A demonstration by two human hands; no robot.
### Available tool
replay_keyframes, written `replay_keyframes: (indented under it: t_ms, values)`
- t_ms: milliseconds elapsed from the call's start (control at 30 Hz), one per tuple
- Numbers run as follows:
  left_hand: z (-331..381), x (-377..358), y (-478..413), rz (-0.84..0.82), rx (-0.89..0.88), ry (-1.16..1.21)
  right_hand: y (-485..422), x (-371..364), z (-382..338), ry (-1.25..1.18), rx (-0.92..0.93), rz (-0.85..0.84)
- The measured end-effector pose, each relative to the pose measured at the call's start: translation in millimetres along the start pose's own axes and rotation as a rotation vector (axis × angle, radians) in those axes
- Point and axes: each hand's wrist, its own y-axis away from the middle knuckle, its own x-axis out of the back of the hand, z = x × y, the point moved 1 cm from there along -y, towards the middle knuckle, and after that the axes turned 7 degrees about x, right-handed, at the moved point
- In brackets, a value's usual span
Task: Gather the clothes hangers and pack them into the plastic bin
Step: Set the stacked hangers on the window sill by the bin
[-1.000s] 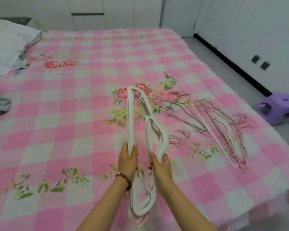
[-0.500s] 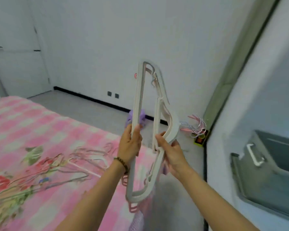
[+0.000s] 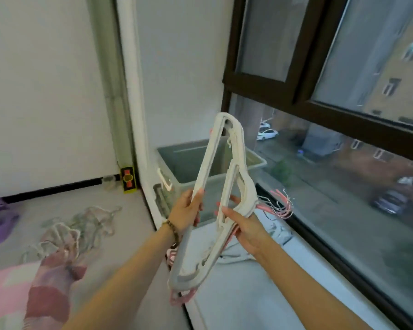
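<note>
Right, you've got the bundle of hangers [image 3: 204, 172] stood on end in front of you, clear of the plastic bin [image 3: 184, 163], which sits open-topped just beyond it by the window [image 3: 343, 163]. Your left hand [image 3: 186, 210] is wrapped round the long straight bar, and your right hand [image 3: 243, 225] is curled round the shoulder side, with the hooks [image 3: 281, 206] sticking out to the right. These should be light and stiff, and the smooth plastic is likely slippery against itself, so weight isn't the worry: the stack fanning apart is. The thin wire and pink ones tucked behind could snag. Gripping both sides mid-length and squeezing the stack flat looks like the right hold. Mind those hooks catching the bin's rim. There's another tangle of loose hangers [image 3: 81, 225] on the floor to your left.
</note>
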Motion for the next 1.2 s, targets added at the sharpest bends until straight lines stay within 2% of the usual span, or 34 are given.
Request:
replay_keyframes:
  t_ms: [200,300,700,767,867,1000,1200]
  values:
    - [-87,-83,-54,-0.306,0.237,-0.150,-5,117,50,-0.083,-0.064,0.336]
    - [-136,-101,-71,-0.380,0.353,-0.191,-16,154,85,-0.161,-0.071,0.495]
    - [-298,-149,-175,-0.205,0.335,-0.297,-94,252,238,-0.267,-0.207,0.740]
    - [-310,-154,-189,-0.206,0.323,-0.300,-100,260,250,-0.212,-0.252,0.764]
    - [-326,-157,-208,-0.214,0.299,-0.321,-107,267,264,0.003,-0.352,0.798]
    - [-345,-158,-223,-0.202,0.275,-0.382,-113,272,272,0.190,-0.350,0.824]
    - [-349,-158,-224,-0.167,0.292,-0.403,-109,275,272,0.278,-0.514,0.801]
